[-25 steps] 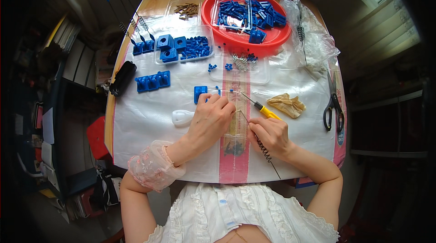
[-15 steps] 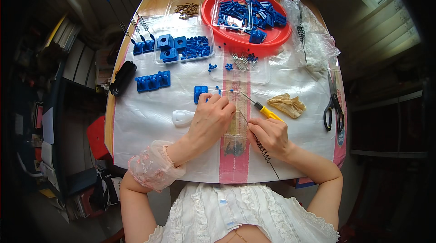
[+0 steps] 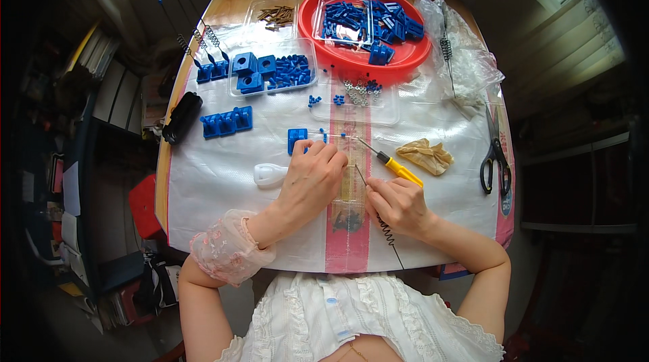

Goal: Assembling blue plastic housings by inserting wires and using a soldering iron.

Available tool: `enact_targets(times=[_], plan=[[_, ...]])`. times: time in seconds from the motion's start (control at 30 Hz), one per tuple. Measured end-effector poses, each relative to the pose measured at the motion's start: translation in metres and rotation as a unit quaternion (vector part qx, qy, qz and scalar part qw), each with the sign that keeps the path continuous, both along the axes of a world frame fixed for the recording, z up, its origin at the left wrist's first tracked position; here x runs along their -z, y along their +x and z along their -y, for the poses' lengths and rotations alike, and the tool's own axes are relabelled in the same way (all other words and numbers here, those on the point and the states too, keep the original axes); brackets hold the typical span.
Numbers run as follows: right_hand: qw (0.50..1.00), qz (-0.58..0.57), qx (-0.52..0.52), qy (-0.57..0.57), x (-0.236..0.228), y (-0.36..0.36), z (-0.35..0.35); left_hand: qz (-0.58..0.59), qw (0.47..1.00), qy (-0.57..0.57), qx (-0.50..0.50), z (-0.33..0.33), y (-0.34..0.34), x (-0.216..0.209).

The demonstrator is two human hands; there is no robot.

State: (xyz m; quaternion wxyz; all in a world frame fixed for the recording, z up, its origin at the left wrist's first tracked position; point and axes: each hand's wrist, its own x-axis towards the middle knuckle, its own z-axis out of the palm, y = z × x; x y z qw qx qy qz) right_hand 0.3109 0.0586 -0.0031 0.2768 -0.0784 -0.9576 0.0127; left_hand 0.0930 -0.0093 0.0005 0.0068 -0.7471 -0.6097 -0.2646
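A black wire with a coiled middle (image 3: 385,228) is pinched in my right hand (image 3: 400,205). Its thin upper end points up and left toward my left fingertips, and its tail hangs over the table's near edge. My left hand (image 3: 314,171) is closed close by, fingers pressed together; whatever they hold is hidden. Just beyond the left fingers sits a blue block (image 3: 297,139), partly covered by them. A white rounded plastic piece (image 3: 270,175) lies beside that hand. Between and beyond both hands rests a yellow-handled screwdriver (image 3: 403,171).
A crumpled tan cloth (image 3: 426,155) and black scissors (image 3: 495,159) lie right. Farther off stand a red basin (image 3: 412,58) of blue parts, a clear tray (image 3: 314,78) and small nuts (image 3: 362,91). Joined blue blocks (image 3: 227,122) and a black case (image 3: 182,117) are left.
The coiled wire has turned in my right fingers, its tail swinging a little to the left. My left hand has stayed nearly in place.
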Motion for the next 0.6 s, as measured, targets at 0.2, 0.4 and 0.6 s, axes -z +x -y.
enact_targets(times=[0.2,0.4,0.6], plan=[[1.0,-0.019,0.009,-0.016,-0.001,-0.0003,-0.0016,0.014,1.0,0.0,-0.003,0.0,0.0005,-0.0012],[0.997,-0.059,0.026,-0.032,0.0001,-0.0005,-0.0036,0.012,1.0,0.001,-0.001,-0.0008,0.0012,-0.0003],[0.998,-0.056,0.018,-0.03,-0.0014,-0.0023,-0.0015,0.01,1.0,0.0,-0.001,-0.0012,0.0012,0.0001]])
